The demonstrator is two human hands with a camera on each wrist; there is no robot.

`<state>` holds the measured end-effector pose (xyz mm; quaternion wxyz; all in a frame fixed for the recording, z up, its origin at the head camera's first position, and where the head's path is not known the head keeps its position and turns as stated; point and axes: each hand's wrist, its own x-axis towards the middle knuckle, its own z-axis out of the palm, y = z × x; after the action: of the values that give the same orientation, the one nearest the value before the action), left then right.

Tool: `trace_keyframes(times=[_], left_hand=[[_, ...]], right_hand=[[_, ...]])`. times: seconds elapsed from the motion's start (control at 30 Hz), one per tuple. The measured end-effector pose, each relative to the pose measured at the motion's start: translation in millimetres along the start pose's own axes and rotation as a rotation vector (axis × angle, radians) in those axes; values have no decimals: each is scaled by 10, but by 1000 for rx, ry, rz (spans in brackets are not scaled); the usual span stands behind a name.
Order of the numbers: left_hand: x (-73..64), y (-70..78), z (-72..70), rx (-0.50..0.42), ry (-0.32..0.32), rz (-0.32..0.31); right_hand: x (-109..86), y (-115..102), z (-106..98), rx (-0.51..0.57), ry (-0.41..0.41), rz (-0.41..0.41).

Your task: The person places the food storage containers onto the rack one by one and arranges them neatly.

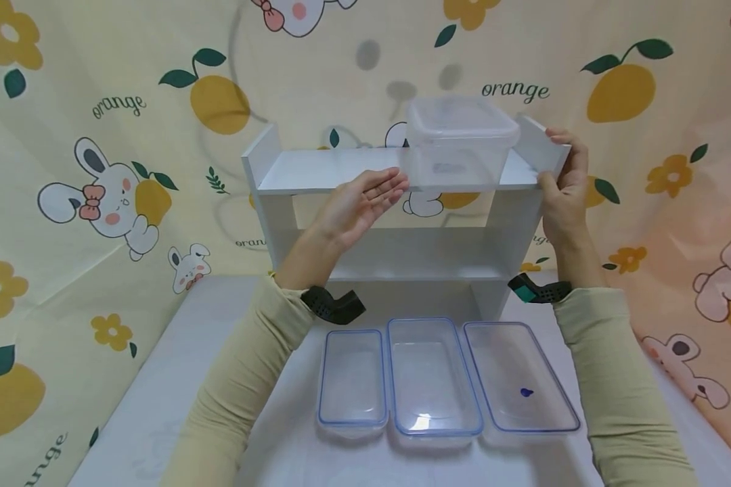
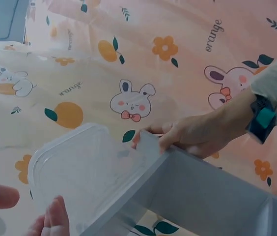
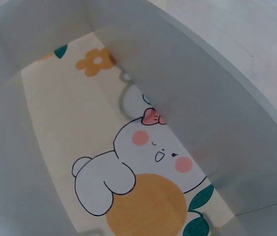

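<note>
A clear lidded plastic container (image 1: pixel 463 145) stands on the top board of a white two-tier shelf (image 1: pixel 325 169), toward its right end. My left hand (image 1: pixel 365 206) is beside the container's lower left, its fingers fairly straight and the palm turned up and inward. In the left wrist view, fingertips (image 2: pixel 56 216) of that hand show close to the container's lid (image 2: pixel 74 162). At the right end, my right hand (image 1: pixel 566 193) grips the shelf's raised side panel, thumb in front and fingers over the top edge. The right wrist view shows only the shelf's inside (image 3: pixel 178 88), with no hand.
Three clear containers with blue rims stand in a row on the white table before the shelf: a small left one (image 1: pixel 353 379), a middle one (image 1: pixel 432 385) and a right one (image 1: pixel 512 365) with a dark blue spot. Patterned cloth (image 1: pixel 219 203) hangs behind.
</note>
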<state>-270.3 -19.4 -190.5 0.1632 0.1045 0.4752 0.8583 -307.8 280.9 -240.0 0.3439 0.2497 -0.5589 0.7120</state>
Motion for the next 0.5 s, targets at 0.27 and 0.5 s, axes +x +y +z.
trace_keyframes(times=[0.27, 0.5], left_hand=[[-218, -94, -67, 114, -78, -25], [-412, -240, -214, 226, -165, 7]], right_hand=[[-26, -3, -6, -1, 2, 17], [-18, -13, 4, 1, 7, 23]])
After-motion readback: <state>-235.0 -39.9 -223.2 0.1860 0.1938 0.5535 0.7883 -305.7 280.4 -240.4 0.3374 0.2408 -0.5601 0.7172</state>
